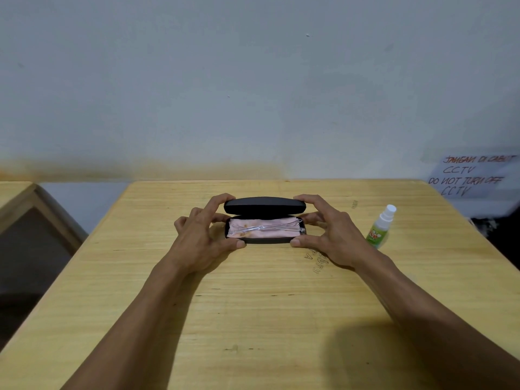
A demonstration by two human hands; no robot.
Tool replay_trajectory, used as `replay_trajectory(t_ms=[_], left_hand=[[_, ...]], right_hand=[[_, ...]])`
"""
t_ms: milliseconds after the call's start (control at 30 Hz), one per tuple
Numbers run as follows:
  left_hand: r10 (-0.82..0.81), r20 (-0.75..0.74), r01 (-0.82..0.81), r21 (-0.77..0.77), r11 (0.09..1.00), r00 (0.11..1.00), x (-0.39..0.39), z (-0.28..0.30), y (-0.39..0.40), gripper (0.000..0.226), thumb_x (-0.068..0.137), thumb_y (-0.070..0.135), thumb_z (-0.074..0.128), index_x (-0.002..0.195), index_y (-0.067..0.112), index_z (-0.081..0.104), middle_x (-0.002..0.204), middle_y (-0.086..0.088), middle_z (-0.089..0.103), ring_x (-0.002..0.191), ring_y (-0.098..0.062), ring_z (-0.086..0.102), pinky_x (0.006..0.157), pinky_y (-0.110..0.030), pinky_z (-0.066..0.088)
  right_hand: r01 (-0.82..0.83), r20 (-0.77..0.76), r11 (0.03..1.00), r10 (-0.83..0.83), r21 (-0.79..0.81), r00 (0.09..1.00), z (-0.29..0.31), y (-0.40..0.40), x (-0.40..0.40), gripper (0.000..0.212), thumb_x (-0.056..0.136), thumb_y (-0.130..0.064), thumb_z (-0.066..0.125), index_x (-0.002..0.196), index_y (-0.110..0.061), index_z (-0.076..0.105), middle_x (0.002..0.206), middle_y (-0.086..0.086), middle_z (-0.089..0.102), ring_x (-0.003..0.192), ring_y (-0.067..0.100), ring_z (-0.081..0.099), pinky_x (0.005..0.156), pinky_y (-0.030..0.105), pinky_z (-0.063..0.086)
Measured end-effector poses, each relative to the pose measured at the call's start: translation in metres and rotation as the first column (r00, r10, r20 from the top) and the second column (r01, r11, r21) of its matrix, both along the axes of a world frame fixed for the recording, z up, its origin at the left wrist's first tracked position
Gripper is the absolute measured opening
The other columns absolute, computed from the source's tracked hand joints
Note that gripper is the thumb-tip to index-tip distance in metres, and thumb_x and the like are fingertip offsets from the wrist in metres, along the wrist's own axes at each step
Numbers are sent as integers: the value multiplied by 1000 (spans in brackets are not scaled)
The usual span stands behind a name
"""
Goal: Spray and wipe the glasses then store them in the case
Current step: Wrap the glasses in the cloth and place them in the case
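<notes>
Two hands on a black case point(264, 241) at the middle of a wooden table point(253, 319), seen from above and behind. Left hand point(201, 235) at the left end, right hand point(329, 235) at the right end. Thumbs pressed on the near edge of the base, forefingers hooked over the far lid point(264, 205), lid tilted partly up. Both hands therefore closed on the case, not on its contents.

Inside the base, clear-framed glasses point(270, 228) lying folded on a pink cloth point(261, 235), between the two hands and touched by neither. Spray bottle point(382, 228) upright on the table just right of the right hand, cap on, not held. Handwritten paper sign point(470, 175) on the wall at far right.

Progress hard to judge from this alone: either an opening move with spraying and wiping all still ahead, or a closing move with only the lid left to shut. Nothing visible to settle which; no wetness or smear discernible on the lenses. Glasses well seated within the base, lid clear of them, so either move unobstructed. Grip steady and symmetrical, case flat on the table.
</notes>
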State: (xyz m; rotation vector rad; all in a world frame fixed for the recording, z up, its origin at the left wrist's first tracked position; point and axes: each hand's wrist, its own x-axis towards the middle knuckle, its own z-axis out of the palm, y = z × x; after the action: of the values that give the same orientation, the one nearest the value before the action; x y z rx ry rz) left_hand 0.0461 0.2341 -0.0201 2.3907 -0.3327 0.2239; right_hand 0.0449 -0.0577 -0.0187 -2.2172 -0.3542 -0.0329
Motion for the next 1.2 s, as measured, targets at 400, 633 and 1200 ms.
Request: replay_trajectory(t_ms=[400,633,1200], left_hand=[[2,25,-1,-25,1000,1000,-3,1,-1,79,69,45,82,124,64,29,113,11,67,130,-12,43,97,-34,18],[-11,21,11,-11,1000,1000,-3,-1,-1,75,71,47,80,123,62,29,119,9,65,130,-10,40,99,-35,18],[-11,7,10,113,994,1000,-8,-2,-4,55,76,55,62,128,48,44,123,11,50,115,-7,26,104,-39,18]], right_hand=[[-4,19,1000,5,-6,1000,-1,0,-1,76,73,-35,88,130,-54,42,110,-11,76,120,8,63,110,47,46],[-7,35,1000,7,-18,999,-3,0,-1,73,73,-35,87,130,-51,44,108,-17,73,123,9,62,111,44,44],[4,64,998,1,-65,998,-10,-1,-1,45,78,-43,81,117,-45,58,122,3,62,118,15,62,103,42,53]])
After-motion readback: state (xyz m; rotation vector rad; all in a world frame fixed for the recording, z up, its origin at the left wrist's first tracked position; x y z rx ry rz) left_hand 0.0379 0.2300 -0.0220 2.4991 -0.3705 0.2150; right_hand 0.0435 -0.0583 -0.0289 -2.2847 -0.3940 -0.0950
